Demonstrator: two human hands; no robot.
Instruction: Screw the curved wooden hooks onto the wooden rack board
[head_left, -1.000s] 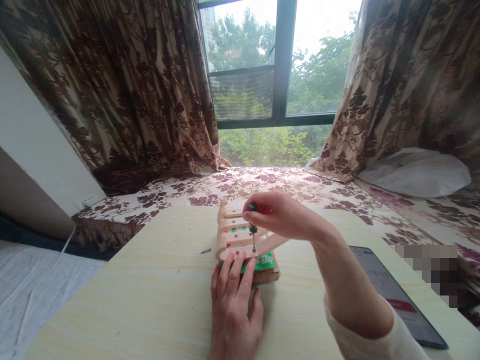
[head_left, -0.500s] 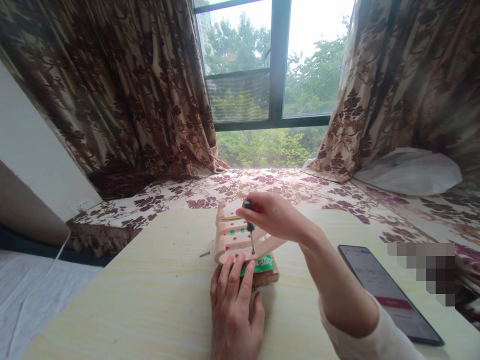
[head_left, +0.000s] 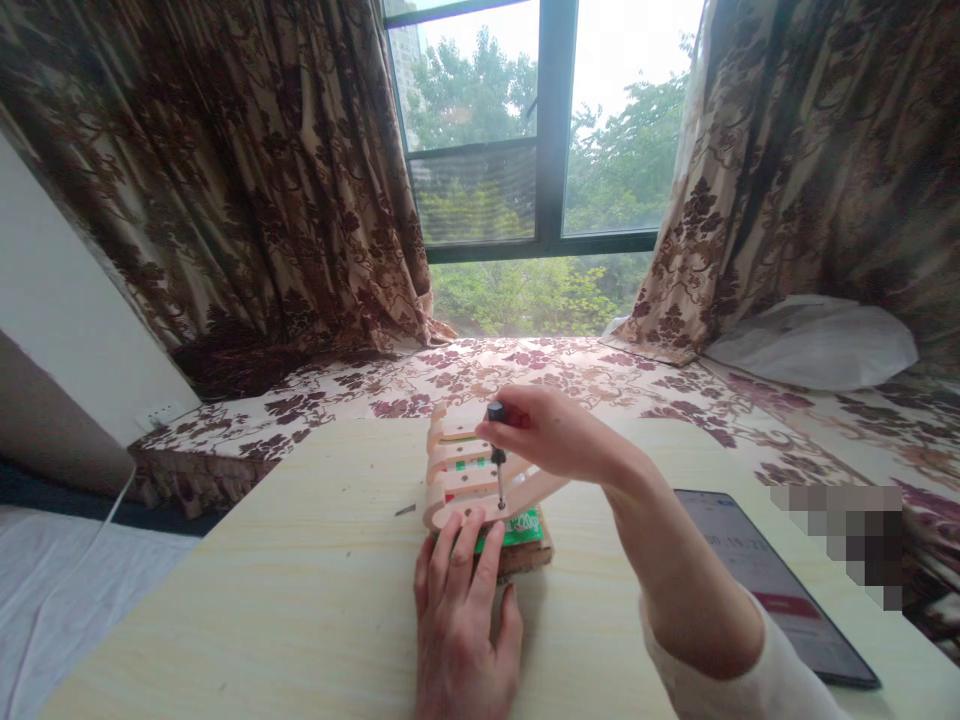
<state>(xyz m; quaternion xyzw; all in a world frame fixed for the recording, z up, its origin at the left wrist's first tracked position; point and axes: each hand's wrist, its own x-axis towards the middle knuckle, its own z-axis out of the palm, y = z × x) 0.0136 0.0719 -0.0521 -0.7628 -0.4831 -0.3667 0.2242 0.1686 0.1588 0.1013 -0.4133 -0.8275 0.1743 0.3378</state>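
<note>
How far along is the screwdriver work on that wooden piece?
Seemingly done: the farther slats show dark spots, perhaps seated screws.
In hand: the right hand holds the screwdriver to the near slat; the left hand steadies the wood.
Possibly left: what looks like a loose screw lies on the table. How deep anything sits, I can't tell.

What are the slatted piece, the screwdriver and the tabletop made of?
Slatted piece: probably bare, smooth wood, judging by its pale, even tan and dull surface; no grain is clear at this size.
Screwdriver: the shaft looks like shiny metal, and the black handle could be plastic or rubber.
Tabletop: pale yellow with streaky grain, either wood or a wood-look laminate.
</note>
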